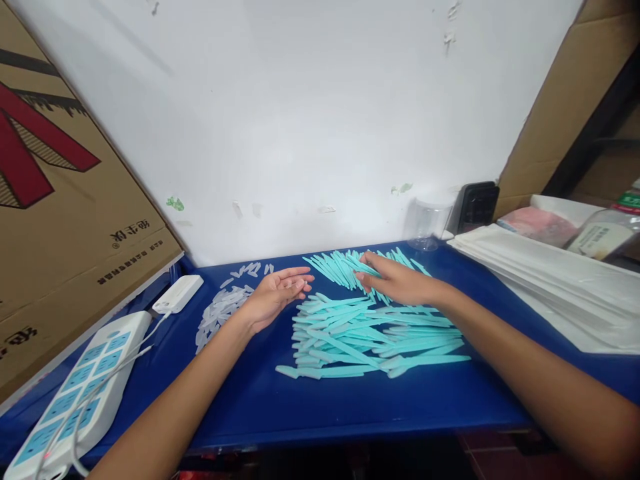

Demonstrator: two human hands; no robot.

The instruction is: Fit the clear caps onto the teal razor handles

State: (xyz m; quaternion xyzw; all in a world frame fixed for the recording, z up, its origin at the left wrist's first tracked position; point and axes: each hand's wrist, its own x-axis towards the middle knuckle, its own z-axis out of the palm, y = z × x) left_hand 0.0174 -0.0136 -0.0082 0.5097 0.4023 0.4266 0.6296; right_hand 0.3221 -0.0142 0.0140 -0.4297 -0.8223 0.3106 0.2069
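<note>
My left hand (275, 295) is raised over the table, palm partly up, its thumb bent against the fingers. Something small and pale may be between them, but I cannot make it out. Beside it lies a heap of small clear plastic caps (223, 310). My right hand (395, 280) reaches over the far row of turquoise eyebrow razors (333, 267), thumb and forefinger apart, with razors showing in the gap. Closer to me is a larger pile of turquoise razors (340, 337), some with whitish, covered-looking ends.
On the left are a white power strip (107, 373), a white adapter (177, 293) with cables, and a big cardboard box (75, 200). A clear plastic cup (429, 223), a black object (477, 207) and stacked white sheets (550, 280) stand right. A white wall (310, 120) closes the back.
</note>
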